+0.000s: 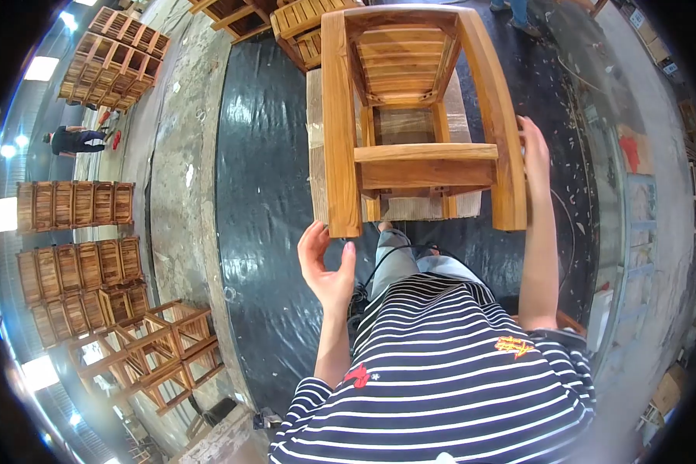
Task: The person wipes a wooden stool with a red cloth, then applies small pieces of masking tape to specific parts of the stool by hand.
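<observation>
One wooden chair frame (427, 153) is sitting on the tabletop (315, 147) straight in front of the person, its two long side pieces pointing near; whether it is standing upright or lying on its back, I cannot tell. The tabletop is bearing it from below, presumably placing both sides within reach of the arms. The left hand (326, 267) is hovering just beside the near end of the left side piece, its grip spread wide, thumb apart from the fingers; whether a fingertip is touching the wood is unclear. The right hand (535, 155) is lying along the outer right side, perhaps steadying it, though how firmly its grip is closing cannot be told. The right side piece is jutting past the tabletop's right edge, and both near ends are reaching over the near edge. A dark sheet (259, 170) is covering the floor left and right, giving room to step. Slatted furniture (298, 35) is crowding the far side, just beyond the tabletop; stacked frames (76, 207) are standing well apart, to the left.
</observation>
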Action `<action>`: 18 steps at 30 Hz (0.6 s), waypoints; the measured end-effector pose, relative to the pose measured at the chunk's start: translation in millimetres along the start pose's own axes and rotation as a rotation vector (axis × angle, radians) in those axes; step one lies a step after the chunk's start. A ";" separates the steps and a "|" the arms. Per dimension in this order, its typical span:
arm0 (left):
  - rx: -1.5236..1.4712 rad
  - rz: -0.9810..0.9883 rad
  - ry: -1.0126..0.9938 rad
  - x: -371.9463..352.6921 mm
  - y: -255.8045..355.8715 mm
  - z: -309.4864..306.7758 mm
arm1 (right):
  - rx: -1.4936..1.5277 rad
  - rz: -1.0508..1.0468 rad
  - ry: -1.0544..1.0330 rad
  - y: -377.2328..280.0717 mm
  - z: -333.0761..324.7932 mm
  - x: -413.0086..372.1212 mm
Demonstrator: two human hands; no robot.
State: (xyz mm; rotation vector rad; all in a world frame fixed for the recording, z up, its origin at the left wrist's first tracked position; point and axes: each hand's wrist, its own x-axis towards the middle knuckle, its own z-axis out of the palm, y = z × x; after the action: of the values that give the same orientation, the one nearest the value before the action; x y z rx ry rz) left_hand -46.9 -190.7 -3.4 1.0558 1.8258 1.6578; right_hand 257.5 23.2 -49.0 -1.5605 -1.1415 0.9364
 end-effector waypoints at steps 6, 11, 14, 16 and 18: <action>0.168 0.017 -0.188 -46.5 -18.2 -4.9 | 0.219 0.417 -0.058 53.0 -24.3 -145.4; 0.135 -0.173 -0.584 -50.0 -9.8 50.9 | 0.142 0.443 -0.595 8.3 13.5 -209.8; 0.142 -0.210 -0.671 -51.3 -12.7 58.5 | 0.024 0.213 -0.725 -13.4 24.6 -219.1; 0.138 -0.171 -0.636 -49.3 -14.3 57.1 | -0.091 0.048 -0.760 -20.4 29.7 -219.1; 0.173 -0.144 -0.613 -48.5 -15.7 52.3 | -0.117 0.045 -0.784 -34.3 33.1 -214.9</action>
State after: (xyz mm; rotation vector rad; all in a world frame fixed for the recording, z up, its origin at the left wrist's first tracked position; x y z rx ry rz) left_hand 18.6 -195.7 -35.5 1.2914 1.5937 0.9557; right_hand 160.6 -171.5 -14.7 -1.3301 -1.7204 1.6101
